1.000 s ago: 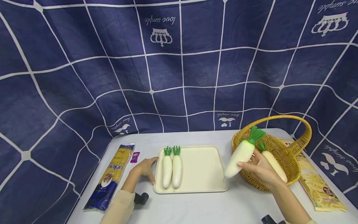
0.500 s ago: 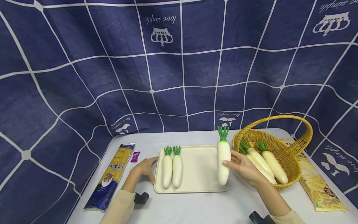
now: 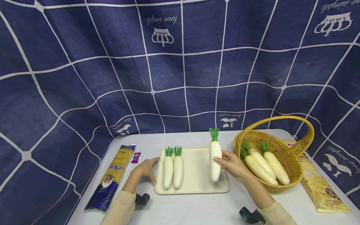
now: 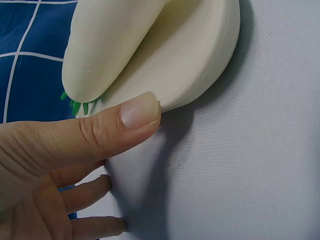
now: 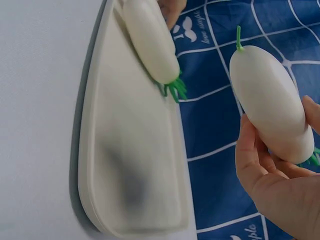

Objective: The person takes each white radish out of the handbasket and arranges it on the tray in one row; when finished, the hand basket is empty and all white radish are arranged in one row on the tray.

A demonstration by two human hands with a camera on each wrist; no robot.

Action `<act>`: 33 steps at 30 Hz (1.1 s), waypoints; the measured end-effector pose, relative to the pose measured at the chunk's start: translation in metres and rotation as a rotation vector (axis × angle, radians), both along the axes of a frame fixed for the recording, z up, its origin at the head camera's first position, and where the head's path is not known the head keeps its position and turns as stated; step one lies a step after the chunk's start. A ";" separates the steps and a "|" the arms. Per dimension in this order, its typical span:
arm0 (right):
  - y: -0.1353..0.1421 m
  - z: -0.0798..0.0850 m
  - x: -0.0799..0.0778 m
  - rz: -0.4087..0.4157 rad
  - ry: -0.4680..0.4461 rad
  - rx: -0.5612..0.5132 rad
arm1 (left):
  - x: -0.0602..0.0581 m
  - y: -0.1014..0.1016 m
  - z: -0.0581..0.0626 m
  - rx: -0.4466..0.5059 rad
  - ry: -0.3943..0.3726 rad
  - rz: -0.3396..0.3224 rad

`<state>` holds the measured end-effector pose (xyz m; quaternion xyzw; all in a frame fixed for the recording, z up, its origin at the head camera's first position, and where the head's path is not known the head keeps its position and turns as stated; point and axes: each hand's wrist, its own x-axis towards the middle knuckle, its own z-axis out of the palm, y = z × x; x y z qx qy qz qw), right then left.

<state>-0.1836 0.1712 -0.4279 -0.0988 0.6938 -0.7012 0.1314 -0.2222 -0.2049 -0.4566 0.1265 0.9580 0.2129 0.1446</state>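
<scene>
The head view shows a blue-and-gold packet (image 3: 109, 179) aslant on the white counter (image 3: 194, 207) at the lower left of the frame, with a small purple packet (image 3: 136, 157) just beside its upper end. Next comes the left hand (image 3: 144, 168), at the left edge of a cream tray (image 3: 197, 175); its fingers (image 4: 87, 196) are spread and relaxed, and the left wrist view shows the thumb (image 4: 140, 112) touching the tray's rim. Two white radishes (image 3: 178, 172) with green tops lie side by side in the tray's left part, low in the centre of the frame, tops pointing up the picture. Right of centre, a held radish (image 3: 214, 156) is raised over the tray's right part, green top uppermost in the frame, gripped from its right side between the thumb and fingers of the right hand (image 3: 233, 165). At the lower right, a wicker basket (image 3: 296, 167) with an arched handle holds three more radishes (image 3: 277, 167). At the far right, a yellow packet (image 3: 323, 187) lies partly hidden behind the basket.
</scene>
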 end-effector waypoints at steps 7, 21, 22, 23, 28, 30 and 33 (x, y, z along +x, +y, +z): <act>-0.014 -0.006 -0.010 -0.044 -0.054 0.011 | 0.001 0.000 0.001 0.008 -0.004 -0.001; -0.038 -0.023 -0.025 0.009 -0.080 -0.006 | 0.001 0.001 0.001 0.003 -0.005 -0.002; -0.040 -0.025 -0.026 0.018 -0.081 -0.007 | 0.000 0.001 0.001 0.002 -0.004 -0.002; -0.042 -0.026 -0.027 0.028 -0.082 -0.009 | 0.000 0.001 0.001 0.001 -0.005 -0.002; -0.050 -0.034 -0.031 0.062 -0.097 -0.012 | 0.000 0.001 0.001 0.001 -0.005 -0.001; -0.054 -0.037 -0.032 0.064 -0.108 -0.013 | 0.000 0.000 0.001 0.006 -0.003 0.002; -0.060 -0.041 -0.032 0.052 -0.124 0.005 | 0.001 0.001 0.002 0.009 -0.001 0.005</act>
